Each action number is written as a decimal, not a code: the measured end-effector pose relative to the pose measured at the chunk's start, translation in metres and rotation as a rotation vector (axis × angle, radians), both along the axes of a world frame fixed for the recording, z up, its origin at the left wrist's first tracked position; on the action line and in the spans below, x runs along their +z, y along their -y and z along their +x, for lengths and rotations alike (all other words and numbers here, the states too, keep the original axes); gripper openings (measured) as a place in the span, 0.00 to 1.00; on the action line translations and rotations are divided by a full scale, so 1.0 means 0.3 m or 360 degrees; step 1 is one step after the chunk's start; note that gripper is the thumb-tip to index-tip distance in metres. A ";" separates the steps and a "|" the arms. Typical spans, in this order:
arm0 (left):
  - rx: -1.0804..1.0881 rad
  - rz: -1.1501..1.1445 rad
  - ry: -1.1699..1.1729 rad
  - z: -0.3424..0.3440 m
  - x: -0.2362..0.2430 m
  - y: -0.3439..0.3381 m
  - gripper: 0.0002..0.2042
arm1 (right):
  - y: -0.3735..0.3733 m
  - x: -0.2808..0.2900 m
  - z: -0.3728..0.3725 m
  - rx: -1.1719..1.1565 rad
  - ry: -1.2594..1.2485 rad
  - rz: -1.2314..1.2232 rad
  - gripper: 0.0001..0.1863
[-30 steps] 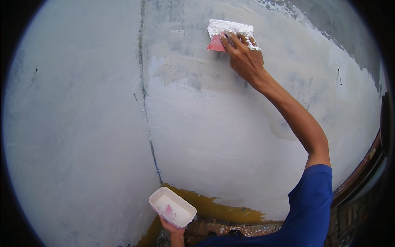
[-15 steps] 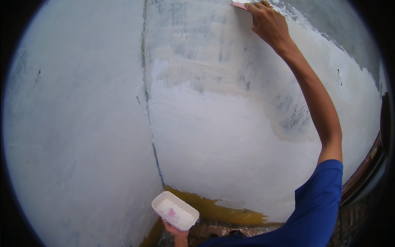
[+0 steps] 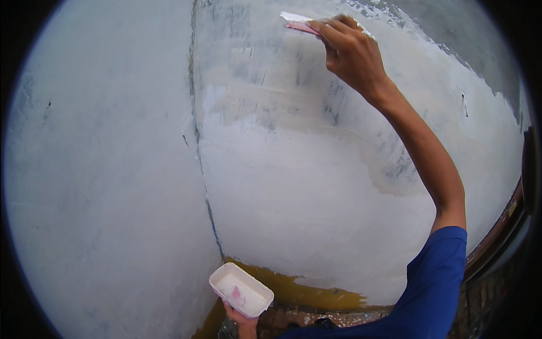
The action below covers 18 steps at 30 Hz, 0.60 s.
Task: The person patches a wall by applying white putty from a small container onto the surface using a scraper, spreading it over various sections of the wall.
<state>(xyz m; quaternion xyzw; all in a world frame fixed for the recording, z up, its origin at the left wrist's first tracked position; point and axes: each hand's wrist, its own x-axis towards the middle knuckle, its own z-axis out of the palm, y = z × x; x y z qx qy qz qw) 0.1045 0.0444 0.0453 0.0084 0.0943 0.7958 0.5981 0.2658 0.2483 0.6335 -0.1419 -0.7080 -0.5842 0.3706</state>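
One right grip high, arm bent, pinching scraper | left grip low, holding tub

Scraper is held in right grip, top centre, in front of right wall. Tub is held from below in left grip, near lower end of corner seam. Paste is contained in tub. Left wall is placed left of seam, right wall right of it. Floor is seen right of left grip.
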 end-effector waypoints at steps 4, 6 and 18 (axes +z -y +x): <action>-0.0015 -0.0049 0.0022 0.033 0.011 0.000 0.32 | -0.130 0.163 -0.020 -0.0406 -0.0217 -0.0120 0.18; 0.0060 -0.0032 0.0100 0.030 -0.019 -0.005 0.32 | -0.116 0.006 -0.043 -0.0381 -0.0070 -0.0052 0.18; 0.0076 0.0007 0.0035 0.016 -0.048 0.007 0.33 | -0.056 -0.349 -0.042 -0.0184 -0.0115 -0.0093 0.26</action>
